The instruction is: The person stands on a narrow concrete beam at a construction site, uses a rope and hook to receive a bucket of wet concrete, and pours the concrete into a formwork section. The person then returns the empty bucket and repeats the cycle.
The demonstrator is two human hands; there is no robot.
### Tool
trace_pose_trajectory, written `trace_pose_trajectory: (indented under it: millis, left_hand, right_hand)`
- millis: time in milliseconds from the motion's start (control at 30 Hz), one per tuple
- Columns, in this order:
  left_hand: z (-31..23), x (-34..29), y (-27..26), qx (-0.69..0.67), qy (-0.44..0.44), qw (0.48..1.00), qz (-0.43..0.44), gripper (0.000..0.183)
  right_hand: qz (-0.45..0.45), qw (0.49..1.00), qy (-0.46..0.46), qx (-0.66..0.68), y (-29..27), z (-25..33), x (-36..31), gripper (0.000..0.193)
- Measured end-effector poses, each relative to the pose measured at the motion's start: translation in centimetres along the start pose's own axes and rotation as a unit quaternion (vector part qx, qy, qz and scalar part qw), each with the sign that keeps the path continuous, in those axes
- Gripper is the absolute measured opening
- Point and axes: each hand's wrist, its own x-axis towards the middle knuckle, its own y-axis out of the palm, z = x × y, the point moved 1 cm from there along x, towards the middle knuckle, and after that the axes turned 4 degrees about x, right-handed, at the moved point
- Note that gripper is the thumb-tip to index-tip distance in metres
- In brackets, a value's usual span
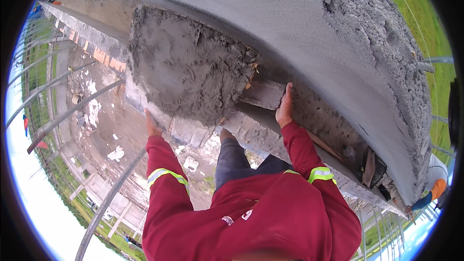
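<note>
A broad mound of wet grey mortar (188, 67) lies in front of me, on the ledge beside the curved wall. At its right end, a bare grey end of a flat board or slab (263, 94) sticks out from under it. My right hand (285, 108) is held against this end, its visible fingers along the edge. My left hand (153, 125) is at the near left edge of the mortar, with a finger stretched out and the others partly hidden. I cannot tell whether it touches the edge. Both arms are in maroon sleeves with reflective bands.
A smooth curved grey wall (299, 24) with a rough top rises beyond the mortar. Long metal bars (104, 200) stand at the left, above rubble-strewn ground far below. Boards and debris (369, 166) lie in the channel at right. Another person's orange-gloved hand (439, 188) shows at the far right.
</note>
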Motion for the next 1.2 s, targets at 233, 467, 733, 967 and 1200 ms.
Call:
trace_pose_trajectory:
  millis: [233, 467, 733, 967, 1200]
  left_hand:
    - [-0.7, -1.3, 0.0, -0.02, 0.023, 0.999, 0.041, 0.089]
    - [-3.2, -5.3, 0.7, 0.005, 0.1, 0.993, -0.058, 0.083]
    - [-4.7, -6.5, 1.5, 0.025, 0.105, 0.993, -0.055, 0.074]
    - [-3.8, -6.0, -1.3, -0.017, 0.072, 0.995, 0.065, 0.068]
    - [-2.7, -5.5, -1.7, -0.022, 0.135, 0.99, 0.022, 0.067]
  right_hand:
    - [0.086, 0.975, 0.141, 0.147, 12.2, 0.0, 0.4, 0.096]
    - [0.096, 0.975, 0.112, 0.165, 17.7, -2.1, 3.3, 0.098]
    - [0.086, 0.979, 0.121, 0.138, 17.4, -4.1, 4.8, 0.098]
    - [0.085, 0.981, 0.123, 0.123, 16.1, -5.2, 6.7, 0.097]
    - [0.128, 0.978, 0.117, 0.119, 12.4, -3.2, 4.0, 0.097]
